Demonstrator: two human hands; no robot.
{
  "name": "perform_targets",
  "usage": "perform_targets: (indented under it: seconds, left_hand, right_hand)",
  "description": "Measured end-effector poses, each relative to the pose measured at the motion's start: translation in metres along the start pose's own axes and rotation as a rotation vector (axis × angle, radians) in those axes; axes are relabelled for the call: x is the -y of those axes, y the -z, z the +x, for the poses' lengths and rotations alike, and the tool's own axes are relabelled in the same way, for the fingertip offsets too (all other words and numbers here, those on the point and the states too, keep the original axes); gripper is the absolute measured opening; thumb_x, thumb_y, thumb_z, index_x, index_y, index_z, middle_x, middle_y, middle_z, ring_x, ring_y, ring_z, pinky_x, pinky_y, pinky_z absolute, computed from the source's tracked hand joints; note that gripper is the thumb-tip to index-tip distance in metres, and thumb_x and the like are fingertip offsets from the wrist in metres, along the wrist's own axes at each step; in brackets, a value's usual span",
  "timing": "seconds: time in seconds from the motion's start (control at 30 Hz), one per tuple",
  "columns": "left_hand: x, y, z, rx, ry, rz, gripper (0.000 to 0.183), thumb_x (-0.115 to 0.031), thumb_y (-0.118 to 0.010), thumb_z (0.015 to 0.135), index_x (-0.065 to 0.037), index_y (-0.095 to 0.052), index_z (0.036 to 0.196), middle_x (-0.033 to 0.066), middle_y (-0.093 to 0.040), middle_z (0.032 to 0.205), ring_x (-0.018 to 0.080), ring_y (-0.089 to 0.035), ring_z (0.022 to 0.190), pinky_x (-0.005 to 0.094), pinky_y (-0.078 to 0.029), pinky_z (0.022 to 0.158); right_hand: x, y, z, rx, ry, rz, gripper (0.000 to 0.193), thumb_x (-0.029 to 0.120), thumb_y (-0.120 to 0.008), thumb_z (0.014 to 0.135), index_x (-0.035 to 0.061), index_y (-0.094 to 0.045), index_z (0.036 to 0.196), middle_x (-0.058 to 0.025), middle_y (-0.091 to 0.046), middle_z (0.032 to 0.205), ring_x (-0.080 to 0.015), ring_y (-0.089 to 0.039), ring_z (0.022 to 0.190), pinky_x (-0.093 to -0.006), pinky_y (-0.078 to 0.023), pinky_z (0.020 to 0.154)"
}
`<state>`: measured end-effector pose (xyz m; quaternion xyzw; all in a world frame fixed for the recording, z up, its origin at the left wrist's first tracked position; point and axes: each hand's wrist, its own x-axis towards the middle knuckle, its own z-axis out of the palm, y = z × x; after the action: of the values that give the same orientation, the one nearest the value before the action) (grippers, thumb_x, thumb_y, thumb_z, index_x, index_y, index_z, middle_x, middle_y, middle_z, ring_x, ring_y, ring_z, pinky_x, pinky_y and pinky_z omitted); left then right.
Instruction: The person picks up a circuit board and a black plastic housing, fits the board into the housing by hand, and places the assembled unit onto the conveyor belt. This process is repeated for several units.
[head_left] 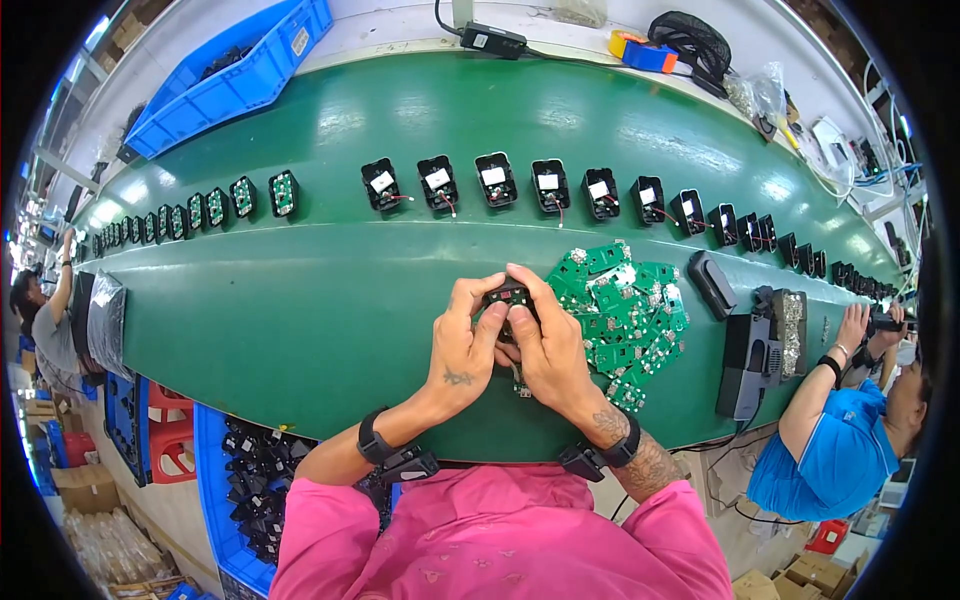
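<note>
While my left hand and right hand curl around its sides, I hold a small black plastic casing over the green table.
Just to its right lies a heap of flat green circuit boards; on the far side stands a row of open black plastic boxes.

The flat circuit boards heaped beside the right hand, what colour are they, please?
The circuit boards are mostly green; head view.
</note>
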<state>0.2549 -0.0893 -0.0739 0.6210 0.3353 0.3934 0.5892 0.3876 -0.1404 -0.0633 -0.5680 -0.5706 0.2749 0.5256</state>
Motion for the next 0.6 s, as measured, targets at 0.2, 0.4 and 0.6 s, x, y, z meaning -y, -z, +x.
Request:
perform_targets:
  seconds: [0.2, 0.4, 0.6]
  left_hand:
    - [0.005, -0.003, -0.006, -0.059, -0.447, 0.202, 0.028, -0.010, -0.050, 0.103, -0.004, -0.046, 0.129, 0.0162, -0.064, 0.107, 0.0156, -0.068, 0.070, 0.0249, -0.056, 0.052]
    - [0.004, 0.001, -0.010, -0.028, -0.341, 0.126, 0.025, -0.007, -0.054, 0.100, -0.003, -0.052, 0.125, 0.0183, -0.064, 0.117, 0.0188, -0.071, 0.069, 0.0281, -0.059, 0.053]
    - [-0.036, 0.053, 0.041, -0.282, -0.115, 0.156, 0.027, -0.021, -0.046, 0.104, -0.005, -0.052, 0.126, 0.0145, -0.060, 0.114, 0.0220, -0.070, 0.064, 0.0271, -0.059, 0.051]
  right_hand:
    - [-0.010, 0.004, -0.005, 0.007, 0.117, 0.151, 0.035, 0.005, -0.055, 0.098, 0.0060, -0.052, 0.133, -0.0148, -0.063, 0.110, -0.0255, -0.064, 0.097, -0.0351, -0.051, 0.082]
    - [-0.005, -0.001, -0.006, -0.045, 0.141, 0.276, 0.034, 0.003, -0.059, 0.096, 0.0060, -0.055, 0.130, -0.0099, -0.061, 0.097, -0.0183, -0.061, 0.087, -0.0308, -0.051, 0.075]
    - [-0.014, 0.050, 0.002, -0.226, 0.193, -0.263, 0.035, 0.007, -0.070, 0.086, 0.0027, -0.062, 0.120, -0.0101, -0.064, 0.101, -0.0190, -0.062, 0.088, -0.0298, -0.050, 0.075]
